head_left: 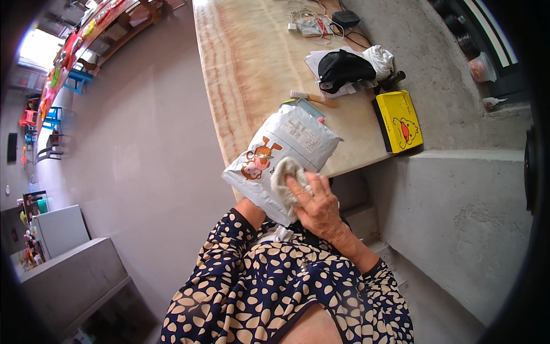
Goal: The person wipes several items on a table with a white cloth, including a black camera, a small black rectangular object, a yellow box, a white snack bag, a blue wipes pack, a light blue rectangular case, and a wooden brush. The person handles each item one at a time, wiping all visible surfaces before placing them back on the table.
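Observation:
A white plastic mailing bag (312, 135) with a printed cartoon monkey and a label lies tilted over the near edge of the table. My left hand (250, 211) is mostly hidden beneath the bag and supports it; only the wrist and fingertips at the far edge show. A crumpled off-white cloth (285, 173) is pressed to the bag's near right part, and my right hand (321, 211) grips it with bent fingers. Just beyond the bag, a flat grey-green object (310, 109) is partly covered, beside a wooden-handled hairbrush (314, 98).
On the marble-patterned table (246, 63) sit a black cap (345, 70) on papers, a bunched white cloth (378, 60) and tangled white cables (306, 20). A yellow box (404, 121) with a duck picture stands at the right edge, by a concrete wall (458, 212).

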### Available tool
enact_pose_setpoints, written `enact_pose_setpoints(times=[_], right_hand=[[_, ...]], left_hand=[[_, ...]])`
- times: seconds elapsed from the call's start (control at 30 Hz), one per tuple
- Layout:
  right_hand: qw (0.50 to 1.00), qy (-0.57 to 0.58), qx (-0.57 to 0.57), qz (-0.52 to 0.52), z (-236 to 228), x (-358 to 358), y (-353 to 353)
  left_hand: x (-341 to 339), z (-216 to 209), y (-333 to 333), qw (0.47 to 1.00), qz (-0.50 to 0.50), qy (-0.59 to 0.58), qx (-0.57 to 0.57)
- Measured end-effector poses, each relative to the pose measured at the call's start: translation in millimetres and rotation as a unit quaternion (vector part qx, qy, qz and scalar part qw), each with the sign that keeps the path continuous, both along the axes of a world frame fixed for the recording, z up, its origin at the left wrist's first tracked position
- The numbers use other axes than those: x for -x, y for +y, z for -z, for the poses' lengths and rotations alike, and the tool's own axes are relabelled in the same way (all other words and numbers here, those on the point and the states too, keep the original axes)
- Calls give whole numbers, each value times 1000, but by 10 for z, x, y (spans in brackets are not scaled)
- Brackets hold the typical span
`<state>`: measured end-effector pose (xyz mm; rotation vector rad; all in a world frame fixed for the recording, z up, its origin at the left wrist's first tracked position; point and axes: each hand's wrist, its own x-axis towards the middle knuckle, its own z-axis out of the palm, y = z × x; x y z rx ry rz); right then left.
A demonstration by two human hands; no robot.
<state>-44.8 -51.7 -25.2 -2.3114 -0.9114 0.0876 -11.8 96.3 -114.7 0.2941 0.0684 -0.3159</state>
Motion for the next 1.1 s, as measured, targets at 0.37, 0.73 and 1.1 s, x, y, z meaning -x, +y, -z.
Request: enact_pose_setpoints(times=[0.37, 0.73, 1.1], right_hand=[[987, 38, -46, 151, -298, -729, -343], [995, -60, 41, 63, -367, -304, 12], [987, -74, 65, 128, -398, -675, -134]], left_hand=[[45, -67, -32, 1000, 1, -11, 14], [-165, -330, -332, 997, 50, -30, 59], [-77, -245, -378, 997, 51, -27, 43]])
